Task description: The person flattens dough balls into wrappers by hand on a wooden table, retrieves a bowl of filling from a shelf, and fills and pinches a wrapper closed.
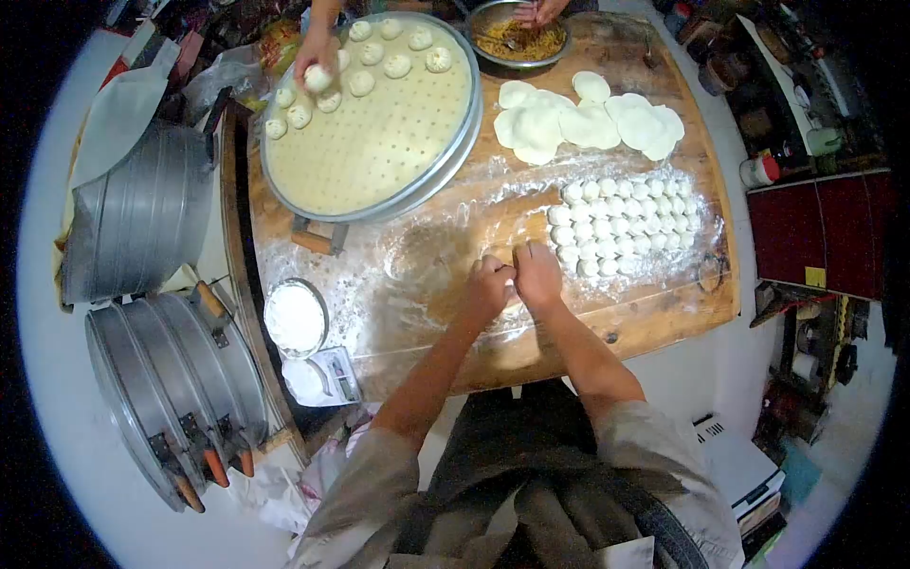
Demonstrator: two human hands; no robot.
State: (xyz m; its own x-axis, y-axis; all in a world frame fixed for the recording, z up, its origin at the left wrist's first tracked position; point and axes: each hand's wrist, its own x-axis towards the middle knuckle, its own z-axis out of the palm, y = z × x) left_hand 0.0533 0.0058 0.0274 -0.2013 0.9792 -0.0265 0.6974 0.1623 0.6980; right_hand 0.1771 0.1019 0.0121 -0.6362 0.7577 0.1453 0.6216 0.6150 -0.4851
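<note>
While the left hand (490, 283) and right hand (537, 270) curl close together, grips unclear | pale dough (511, 284) between them, mostly hidden, long axis unreadable | toward floured desk's (398, 327) near edge, left of dough balls (616, 207)

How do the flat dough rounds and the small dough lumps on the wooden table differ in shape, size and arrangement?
The flat dough rounds are thin and spread out, while the small dough lumps are thick and compact.
Each round is much wider than a lump.
The rounds overlap in loose, uneven piles; the lumps sit close together in rough rows.
Both are pale and lie on the same wooden table.
</note>
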